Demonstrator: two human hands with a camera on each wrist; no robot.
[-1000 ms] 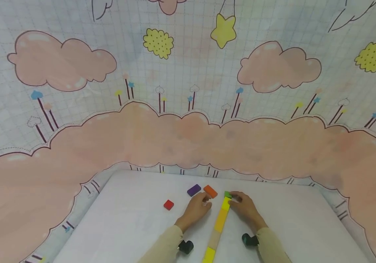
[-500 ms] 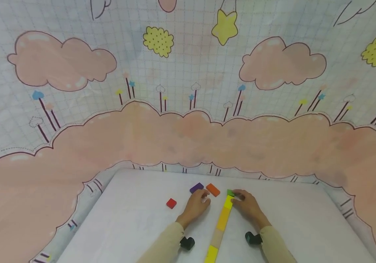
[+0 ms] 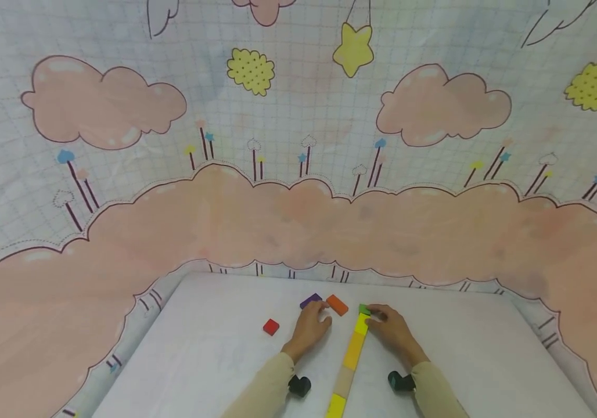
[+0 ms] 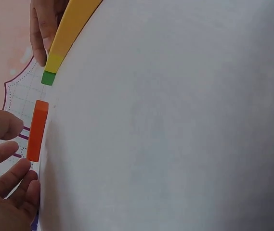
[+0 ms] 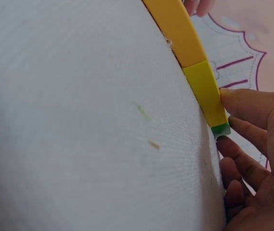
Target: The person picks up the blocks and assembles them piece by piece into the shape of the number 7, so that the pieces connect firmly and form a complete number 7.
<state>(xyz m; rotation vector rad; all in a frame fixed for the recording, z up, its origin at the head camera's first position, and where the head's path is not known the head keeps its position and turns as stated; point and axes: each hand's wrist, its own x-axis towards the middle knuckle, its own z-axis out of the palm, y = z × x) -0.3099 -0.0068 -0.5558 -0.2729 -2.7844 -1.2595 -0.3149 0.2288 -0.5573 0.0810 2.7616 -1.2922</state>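
Observation:
A straight row of flat blocks runs away from me in the head view. At its far end sit a yellow block [image 3: 362,323] and a small green block [image 3: 363,309]. My right hand [image 3: 389,328] lies along the row's right side. In the right wrist view its thumb touches the yellow block [image 5: 206,94], and its fingertips rest about the end of the green block [image 5: 221,130]. My left hand [image 3: 309,328] has relaxed fingers and holds nothing. It partly covers a purple block [image 3: 308,301]; an orange block [image 3: 337,305] is just beyond its fingertips.
A red block [image 3: 270,327] lies left of my left hand. Nearer in the row are an amber block [image 3: 352,350], a tan block [image 3: 344,382] and another yellow block [image 3: 336,405]. A patterned cloth [image 3: 298,226] rises behind the white table [image 3: 199,348].
My left hand has shifted slightly away from me and now overlaps the purple block. The right hand stays at the row's far end. The head view has swayed a little.

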